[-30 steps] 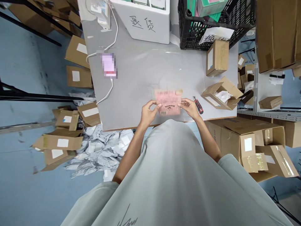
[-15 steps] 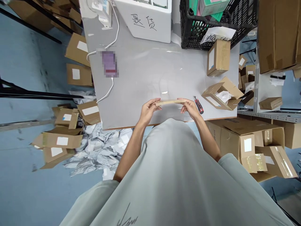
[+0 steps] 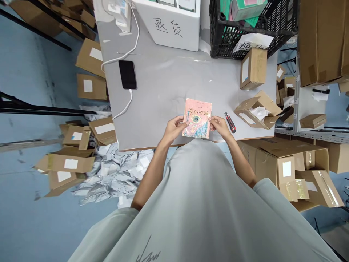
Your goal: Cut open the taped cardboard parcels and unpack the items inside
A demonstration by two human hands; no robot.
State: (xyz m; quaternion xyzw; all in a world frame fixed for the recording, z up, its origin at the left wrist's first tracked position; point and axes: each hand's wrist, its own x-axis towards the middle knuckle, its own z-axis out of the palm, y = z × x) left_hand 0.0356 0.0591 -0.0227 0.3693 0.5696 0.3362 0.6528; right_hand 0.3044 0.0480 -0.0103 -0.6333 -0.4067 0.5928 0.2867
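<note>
A pink book (image 3: 197, 118) with a blue picture and dark lettering upside down on its cover is held above the table's front edge, its cover facing up. My left hand (image 3: 175, 128) grips its left side, with the thumb over the cover. My right hand (image 3: 219, 126) pinches its right edge. Just right of my right hand lies a red and black box cutter (image 3: 230, 122) on the grey table (image 3: 158, 83).
At the right stand an opened carton (image 3: 257, 111) with white paper inside and a closed carton (image 3: 253, 69). A black crate (image 3: 226, 40) and a white foam box (image 3: 174, 31) line the back. A phone (image 3: 127, 74) on a cable lies left.
The book was edge-on between my hands; it has tipped so that its pink cover faces up. Both hands stay near the same place. The phone's screen has gone dark.
</note>
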